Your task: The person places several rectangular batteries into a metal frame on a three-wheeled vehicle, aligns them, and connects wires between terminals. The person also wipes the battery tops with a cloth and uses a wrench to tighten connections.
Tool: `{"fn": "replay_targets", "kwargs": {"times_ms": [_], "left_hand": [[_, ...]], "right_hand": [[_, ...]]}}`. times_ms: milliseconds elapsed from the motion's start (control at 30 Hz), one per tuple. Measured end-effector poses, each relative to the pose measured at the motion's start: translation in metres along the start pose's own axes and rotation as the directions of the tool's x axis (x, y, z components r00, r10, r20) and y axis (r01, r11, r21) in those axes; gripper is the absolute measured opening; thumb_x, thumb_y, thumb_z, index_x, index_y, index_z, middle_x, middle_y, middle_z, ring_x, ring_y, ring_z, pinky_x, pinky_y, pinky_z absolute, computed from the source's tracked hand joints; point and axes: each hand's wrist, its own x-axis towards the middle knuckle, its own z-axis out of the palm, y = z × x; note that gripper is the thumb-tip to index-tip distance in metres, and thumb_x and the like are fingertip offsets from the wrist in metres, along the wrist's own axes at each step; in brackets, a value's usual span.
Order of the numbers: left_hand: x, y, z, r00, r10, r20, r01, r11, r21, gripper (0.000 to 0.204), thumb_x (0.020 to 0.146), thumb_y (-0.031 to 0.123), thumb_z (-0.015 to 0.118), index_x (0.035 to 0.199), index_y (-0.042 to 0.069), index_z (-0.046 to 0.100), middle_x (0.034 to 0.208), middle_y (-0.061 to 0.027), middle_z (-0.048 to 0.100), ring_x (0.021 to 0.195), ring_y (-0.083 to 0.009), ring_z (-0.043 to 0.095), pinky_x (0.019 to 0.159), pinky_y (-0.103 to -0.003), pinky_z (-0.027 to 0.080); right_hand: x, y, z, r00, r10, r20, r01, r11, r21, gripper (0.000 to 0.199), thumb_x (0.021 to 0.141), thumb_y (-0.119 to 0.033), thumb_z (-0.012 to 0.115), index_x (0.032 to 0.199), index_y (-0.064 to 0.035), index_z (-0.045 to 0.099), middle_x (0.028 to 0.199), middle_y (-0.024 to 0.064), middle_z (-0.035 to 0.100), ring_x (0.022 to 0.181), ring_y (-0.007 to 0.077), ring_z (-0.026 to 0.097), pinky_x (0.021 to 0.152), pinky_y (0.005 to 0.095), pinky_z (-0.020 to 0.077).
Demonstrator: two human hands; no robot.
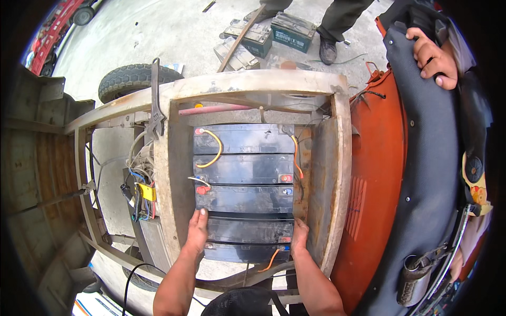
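Several black batteries [244, 199] lie in a row inside a worn metal frame. My left hand [197, 230] grips the left end of the fourth battery [242, 230] from the far side, its thumb up near the top edge and its other fingers hidden down the side. My right hand [300, 235] holds the opposite end, fingers partly hidden. A narrow dark gap shows between this battery and the third one. The nearest battery [232, 253] sits against it, with an orange wire [270, 261] loose at its right. A yellow wire [220, 150] curves across the far batteries.
An adjustable wrench [156, 100] rests on the frame [165, 210], beside bundled wires [141, 158]. At right, another person's hand [435, 59] touches a black padded seat [421, 131] next to an orange panel [374, 174]. Beyond lie a tyre [132, 79] and other batteries [291, 32].
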Motion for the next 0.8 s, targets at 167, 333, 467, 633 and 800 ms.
{"fn": "replay_targets", "kwargs": {"times_ms": [167,333,467,633,800], "left_hand": [[-0.002,-0.002,-0.005,0.997,-0.044,0.064,0.055,0.984,-0.170,0.053,0.111,0.048,0.058,0.131,0.000,0.068,0.117,-0.0037,0.071,0.105,-0.0148,0.058,0.098,-0.032,0.047],[0.000,-0.001,-0.001,0.999,0.049,0.022,-0.046,0.990,-0.137,0.050,0.110,0.048,0.060,0.125,0.002,0.069,0.112,-0.0017,0.069,0.101,-0.0129,0.056,0.094,-0.032,0.047],[-0.004,-0.010,-0.001,1.000,0.004,-0.005,-0.005,0.979,-0.202,0.050,0.109,0.051,0.061,0.118,0.002,0.070,0.107,-0.0005,0.067,0.099,-0.0127,0.054,0.092,-0.031,0.046],[-0.002,-0.006,-0.001,0.996,0.083,-0.025,-0.085,0.990,-0.114,0.050,0.109,0.053,0.058,0.114,0.004,0.069,0.100,0.0011,0.062,0.095,-0.0126,0.052,0.088,-0.031,0.046],[-0.003,-0.004,-0.002,0.983,0.177,0.058,-0.169,0.979,-0.113,0.057,0.115,0.049,0.046,0.138,0.000,0.064,0.127,-0.0055,0.069,0.114,-0.0170,0.060,0.104,-0.033,0.047]], "right_hand": [[-0.003,0.002,-0.002,0.999,0.018,0.028,-0.018,1.000,0.012,0.033,0.108,-0.022,0.062,0.122,0.0032,0.075,0.104,0.0105,0.071,0.083,0.0182,0.066,0.056,0.0354,0.0645],[-0.005,-0.004,0.003,1.000,-0.030,-0.007,0.030,0.998,-0.059,0.034,0.107,-0.025,0.064,0.114,0.0067,0.076,0.090,0.0101,0.073,0.081,0.0171,0.063,0.075,0.0363,0.0544],[-0.009,0.000,-0.004,0.986,-0.167,0.008,0.161,0.938,-0.308,0.032,0.106,-0.022,0.063,0.112,0.0055,0.077,0.090,0.0097,0.074,0.082,0.0161,0.063,0.080,0.0352,0.0518],[0.001,0.010,0.001,0.994,-0.105,0.041,0.108,0.990,-0.095,0.030,0.104,-0.018,0.059,0.115,0.0025,0.077,0.099,0.0130,0.078,0.085,0.0189,0.065,0.084,0.0376,0.0534],[0.001,0.008,0.005,0.999,-0.029,0.022,0.030,0.999,-0.038,0.022,0.104,-0.011,0.060,0.115,0.0008,0.075,0.107,0.0078,0.073,0.099,0.0159,0.062,0.093,0.0327,0.0499]]}}
